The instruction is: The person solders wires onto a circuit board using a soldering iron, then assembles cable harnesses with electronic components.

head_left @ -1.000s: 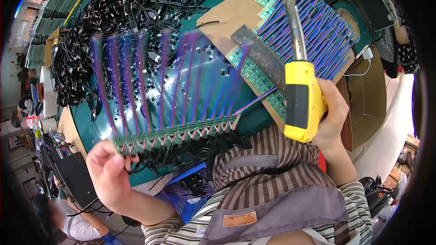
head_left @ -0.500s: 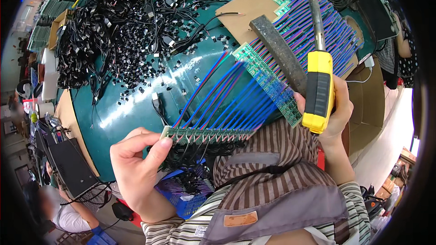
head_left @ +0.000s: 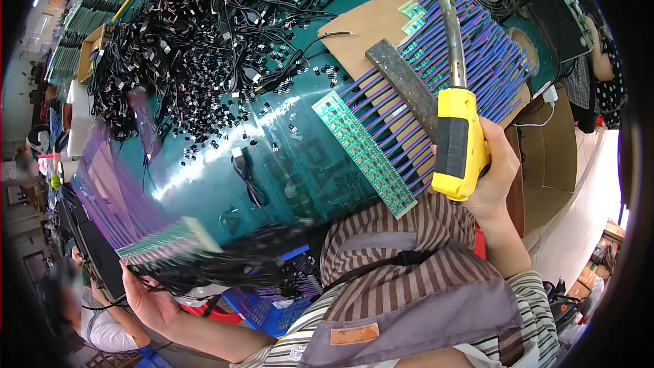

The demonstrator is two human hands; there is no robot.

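Left hand (head_left: 146, 300), lower left of frame, grips a blurred green board strip with purple wires (head_left: 160, 242) off the desk (head_left: 225, 170); right hand (head_left: 494, 174) clasps a yellow soldering iron (head_left: 458, 129) at centre right. One wired strip (head_left: 364, 153) lies at centre, apparently next for handling, with loose black cables (head_left: 197, 34) piled at upper left.

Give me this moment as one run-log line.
left hand: holds blurred strip of green boards with purple wires off table's left | right hand: grips yellow soldering iron over board strip on cardboard
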